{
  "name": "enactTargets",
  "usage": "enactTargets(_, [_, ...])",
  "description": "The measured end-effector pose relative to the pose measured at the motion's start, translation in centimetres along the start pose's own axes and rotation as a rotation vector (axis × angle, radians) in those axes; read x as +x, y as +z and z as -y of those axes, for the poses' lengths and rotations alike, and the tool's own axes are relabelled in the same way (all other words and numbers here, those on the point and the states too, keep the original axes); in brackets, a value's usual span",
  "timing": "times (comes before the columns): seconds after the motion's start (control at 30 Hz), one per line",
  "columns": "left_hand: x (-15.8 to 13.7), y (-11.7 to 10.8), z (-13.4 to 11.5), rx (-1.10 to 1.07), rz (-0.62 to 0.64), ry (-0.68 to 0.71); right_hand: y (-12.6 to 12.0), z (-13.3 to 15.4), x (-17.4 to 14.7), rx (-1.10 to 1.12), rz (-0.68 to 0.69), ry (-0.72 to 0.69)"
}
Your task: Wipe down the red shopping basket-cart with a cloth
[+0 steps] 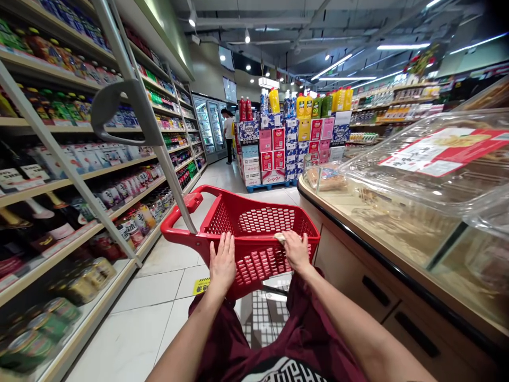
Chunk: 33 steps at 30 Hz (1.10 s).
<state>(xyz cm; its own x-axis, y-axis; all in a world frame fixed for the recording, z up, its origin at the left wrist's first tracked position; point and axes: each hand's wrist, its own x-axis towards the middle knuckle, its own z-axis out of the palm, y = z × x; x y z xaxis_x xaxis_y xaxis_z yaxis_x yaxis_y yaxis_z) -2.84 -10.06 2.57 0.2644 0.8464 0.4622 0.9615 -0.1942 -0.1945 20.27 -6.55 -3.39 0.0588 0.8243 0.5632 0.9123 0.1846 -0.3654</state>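
Note:
A red plastic shopping basket (258,223) on wheels stands on the tiled aisle floor right in front of me, and nothing shows inside it. My left hand (222,262) lies flat against its near rim, fingers together and pointing up. My right hand (296,249) grips the same rim further right, with a small pale scrap tucked under the fingers. The basket's long grey pull handle (131,101) rises up and to the left, past my left hand, ending in a loop grip.
Shelves of bottles, jars and cans (75,175) line the left side. A counter with clear lidded bins (429,175) runs along the right. Stacked cartons topped with drink bottles (286,143) stand ahead in the aisle, and a person (228,135) is by the fridges behind.

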Motion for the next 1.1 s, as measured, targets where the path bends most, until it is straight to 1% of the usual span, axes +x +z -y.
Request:
enactTargets(0.07, [0.0,0.2,-0.4,-0.009,-0.006,-0.018,-0.3,-0.5,-0.1,-0.017,-0.034,0.073])
enactTargets(0.13, [0.0,0.2,-0.6,-0.013,-0.009,-0.030,0.1,1.4,0.0,0.004,-0.041,0.067])
enactTargets(0.23, [-0.1,-0.2,-0.2,-0.007,-0.009,0.016,1.3,6.1,0.4,0.074,-0.015,-0.068])
enactTargets(0.27, [-0.1,-0.3,0.3,-0.001,-0.020,0.024,1.6,7.2,0.6,0.090,-0.007,-0.114])
enactTargets(0.3, [-0.2,-0.5,0.9,0.006,-0.042,0.007,1.8,7.6,0.6,0.097,0.000,-0.150])
enactTargets(0.33, [-0.3,-0.7,1.5,0.015,-0.072,-0.028,1.8,7.3,0.6,0.095,0.006,-0.172])
enactTargets(0.4, [-0.4,-0.8,2.7,0.024,-0.127,-0.103,1.5,5.2,0.3,0.066,-0.002,-0.158])
enactTargets(0.47, [-0.6,-0.8,3.5,0.019,-0.149,-0.127,1.1,2.9,-0.1,0.029,-0.043,-0.080])
enactTargets(0.5, [-0.7,-0.8,3.6,0.013,-0.149,-0.121,1.0,2.5,-0.2,0.020,-0.065,-0.042])
enactTargets(0.53, [-0.8,-0.7,3.7,0.009,-0.150,-0.120,1.0,2.7,-0.3,0.021,-0.077,-0.024])
enactTargets(0.57, [-0.8,-0.7,3.7,0.007,-0.155,-0.124,1.1,3.8,-0.2,0.036,-0.076,-0.033])
enactTargets(0.6, [-0.9,-0.6,3.7,0.006,-0.160,-0.126,1.3,5.7,0.0,0.061,-0.065,-0.065])
enactTargets(0.67, [-1.1,-0.7,3.9,0.003,-0.162,-0.088,1.9,10.8,0.8,0.130,-0.032,-0.169])
enactTargets(0.73, [-1.3,-0.9,4.6,-0.003,-0.181,-0.066,2.4,15.6,1.7,0.197,-0.013,-0.252])
enactTargets(0.77, [-1.4,-1.0,5.2,-0.005,-0.206,-0.092,2.5,17.2,2.0,0.224,-0.008,-0.285])
enactTargets(0.8, [-1.5,-1.1,5.9,-0.007,-0.235,-0.137,2.6,18.1,2.2,0.246,-0.004,-0.312])
enactTargets(0.83, [-1.6,-1.2,6.6,-0.006,-0.263,-0.189,2.7,18.2,2.2,0.262,-0.003,-0.327])
enactTargets(0.9, [-1.8,-1.3,7.9,-0.004,-0.289,-0.252,2.7,16.7,1.9,0.270,-0.010,-0.317])
enactTargets(0.97, [-1.8,-1.3,8.8,-0.005,-0.277,-0.237,2.8,14.8,1.5,0.264,-0.026,-0.263])
enactTargets(1.0, [-1.9,-1.2,9.0,-0.009,-0.271,-0.224,2.8,14.3,1.5,0.263,-0.034,-0.240])
enactTargets(1.03, [-1.9,-1.2,9.1,-0.012,-0.272,-0.219,2.9,14.5,1.5,0.269,-0.040,-0.235])
enactTargets(1.1, [-1.9,-1.0,9.2,-0.016,-0.290,-0.210,3.1,16.6,2.0,0.296,-0.043,-0.271])
